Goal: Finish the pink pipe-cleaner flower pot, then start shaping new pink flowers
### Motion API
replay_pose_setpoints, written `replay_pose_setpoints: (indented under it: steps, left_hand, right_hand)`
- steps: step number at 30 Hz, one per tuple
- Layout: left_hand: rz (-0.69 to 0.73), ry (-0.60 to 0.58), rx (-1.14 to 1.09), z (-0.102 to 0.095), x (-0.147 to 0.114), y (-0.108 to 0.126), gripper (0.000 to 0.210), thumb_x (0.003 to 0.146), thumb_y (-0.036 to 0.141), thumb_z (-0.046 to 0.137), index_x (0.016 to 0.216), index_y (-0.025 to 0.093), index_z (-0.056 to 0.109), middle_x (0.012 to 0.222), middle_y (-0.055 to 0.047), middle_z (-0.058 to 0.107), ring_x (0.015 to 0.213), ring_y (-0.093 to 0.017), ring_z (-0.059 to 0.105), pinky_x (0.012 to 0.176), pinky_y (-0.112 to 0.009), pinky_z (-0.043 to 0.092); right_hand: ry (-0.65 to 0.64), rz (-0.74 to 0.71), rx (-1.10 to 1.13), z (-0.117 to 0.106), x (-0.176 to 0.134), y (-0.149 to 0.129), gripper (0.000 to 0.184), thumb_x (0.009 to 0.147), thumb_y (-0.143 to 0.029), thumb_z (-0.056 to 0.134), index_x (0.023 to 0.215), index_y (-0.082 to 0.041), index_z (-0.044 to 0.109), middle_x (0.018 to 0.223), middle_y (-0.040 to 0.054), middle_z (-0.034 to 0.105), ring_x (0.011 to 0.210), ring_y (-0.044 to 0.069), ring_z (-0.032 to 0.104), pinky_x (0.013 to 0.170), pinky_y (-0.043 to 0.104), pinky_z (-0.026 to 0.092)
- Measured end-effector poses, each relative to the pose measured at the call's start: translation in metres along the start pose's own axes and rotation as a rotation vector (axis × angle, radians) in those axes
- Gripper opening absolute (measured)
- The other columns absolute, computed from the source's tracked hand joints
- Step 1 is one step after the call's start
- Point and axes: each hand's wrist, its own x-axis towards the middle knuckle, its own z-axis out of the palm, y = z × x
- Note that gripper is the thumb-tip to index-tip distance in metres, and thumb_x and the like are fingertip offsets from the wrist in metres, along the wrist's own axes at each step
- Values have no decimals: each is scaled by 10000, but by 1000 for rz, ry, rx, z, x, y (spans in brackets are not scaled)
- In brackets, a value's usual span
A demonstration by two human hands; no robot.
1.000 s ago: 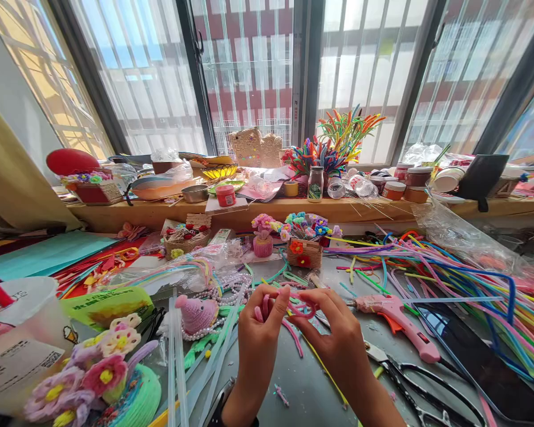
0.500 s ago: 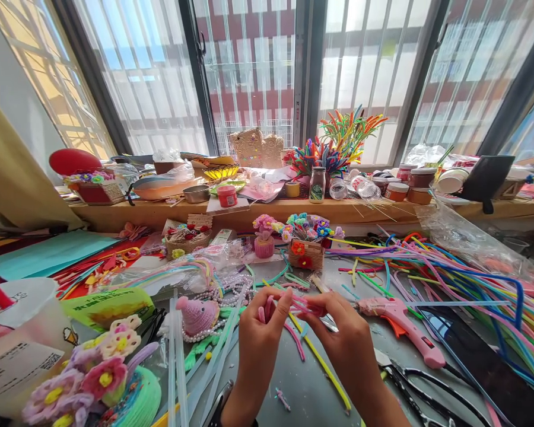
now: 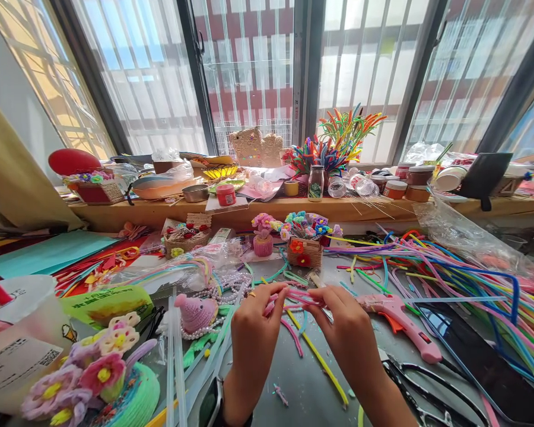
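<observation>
Between my two hands a bent pink pipe cleaner (image 3: 299,296) is stretched just above the grey table. My left hand (image 3: 260,323) pinches one side of it with thumb and fingers. On the other side, my right hand (image 3: 340,320) is closed on it too. My fingers hide the parts inside the grips. Below lie a loose pink piece (image 3: 292,337) and a long yellow pipe cleaner (image 3: 324,362). A pink glue gun (image 3: 404,326) rests right of my right hand, with black-handled scissors (image 3: 440,385) nearer me.
Many coloured pipe cleaners (image 3: 467,267) and a phone (image 3: 480,356) lie at the right. Clear glue sticks (image 3: 175,356), a pink knitted piece (image 3: 198,313), pipe-cleaner flowers (image 3: 102,373) and a cup (image 3: 18,332) stand at the left. A flower basket (image 3: 305,254) stands behind my hands.
My left hand has rolled over, its back now facing up, and the wrist with the watch shows more. The pink pipe cleaner is drawn flatter between my hands.
</observation>
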Motion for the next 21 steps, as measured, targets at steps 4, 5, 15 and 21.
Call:
replay_pose_setpoints:
  steps: [4,5,15,21]
  left_hand:
    - [-85,-55,-46,0,3,0,98,782,231,566,780,185,653,756,6,707,691,-115,642,642,-191,447]
    - [-106,-74,-53,0,4,0,102,782,239,567,774,184,652,754,5,706,691,-118,639,642,-195,446]
    - [-168,-167,-46,2,0,-1,151,822,221,451,771,192,591,721,-12,675,664,-153,604,607,-235,402]
    - [-286,-181,-216,-1,4,7,214,826,314,441,690,188,548,612,10,609,563,-126,519,559,-221,355]
  right_hand:
    - [-12,2,2,-2,0,1,172,837,-305,510,841,-154,592,731,39,637,698,189,597,624,290,446]
    - [-15,3,0,-2,-1,1,165,832,-302,519,841,-155,592,731,38,638,699,191,597,624,291,445]
    - [-18,17,3,-4,1,0,123,801,-260,567,828,-146,604,724,42,653,689,211,602,611,308,454]
    - [-31,59,32,-7,2,-2,83,753,-196,627,817,-145,614,720,35,653,697,211,605,615,308,458]
